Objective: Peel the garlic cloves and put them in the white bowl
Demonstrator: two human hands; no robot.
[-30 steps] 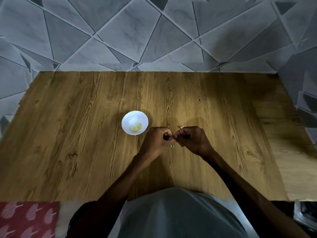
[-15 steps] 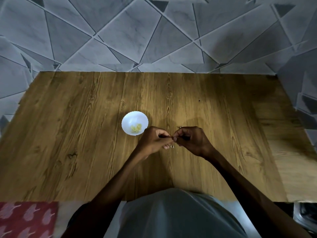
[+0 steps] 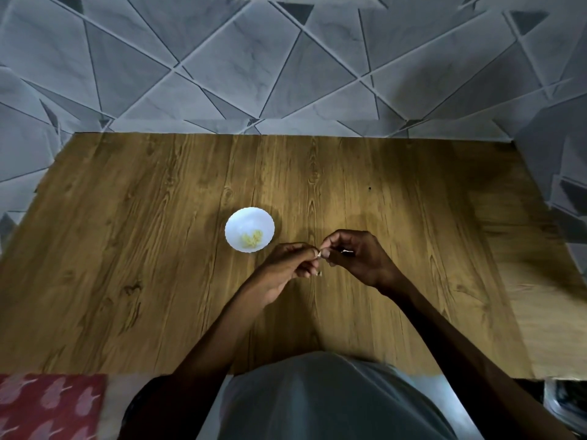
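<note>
Wood-grain tabletop (image 3: 158, 281) against grey geometric wall tiles (image 3: 222, 58). Mid-peel, by the look of it: left hand (image 3: 286, 265) and right hand (image 3: 355, 258) meeting fingertip to fingertip just right of the white bowl (image 3: 244, 219), both pinching one small garlic clove (image 3: 319, 253) above the wood. Pale peeled cloves (image 3: 252, 239) already lying in the bowl. Likely next: strip off the remaining skin with a fine pull, then carry the clove left and drop it in. Amount of skin left too small to tell.
</note>
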